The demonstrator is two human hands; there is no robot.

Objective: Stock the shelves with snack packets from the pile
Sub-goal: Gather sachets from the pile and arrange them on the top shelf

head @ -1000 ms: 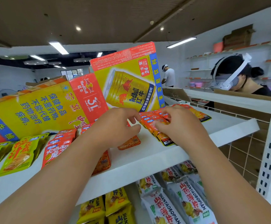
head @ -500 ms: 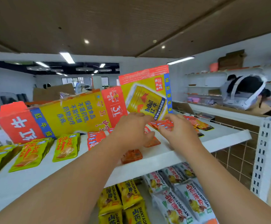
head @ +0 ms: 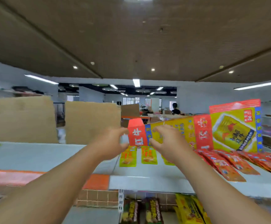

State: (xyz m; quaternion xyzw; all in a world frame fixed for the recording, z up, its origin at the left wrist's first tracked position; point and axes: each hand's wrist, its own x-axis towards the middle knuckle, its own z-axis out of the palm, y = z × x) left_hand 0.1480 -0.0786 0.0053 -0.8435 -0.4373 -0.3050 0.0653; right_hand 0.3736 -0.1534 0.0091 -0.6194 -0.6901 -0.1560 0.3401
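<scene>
A: Grip status?
B: Right grip [head: 165, 143]: fingers over the yellow face of the carton [head: 231, 131], thumb under, so holding it nr its left end. Left grip [head: 110, 143]: curled at the red end flap, fingers top, thumb bottom. Clamped or only touching, cannot tell; blur.
A: Carton axis?
B: Long axis 9-to-3, far end tipped twd 2. Both grips at the 9 end.
A: Task items?
B: Yellow packets [head: 128, 156] flat on the shelf [head: 50, 156], just below the grips at 6, long axis 12-to-6. Red packets [head: 228, 164] fanned at 4, nearer the right grip.
A: Obstructions?
B: Carton stands just behind both packet rows. Judged: it must clear before restocking there. Cardboard sheets [head: 91, 122] upright at 10, further back. More packets [head: 188, 207] on the tier below, at 5.
</scene>
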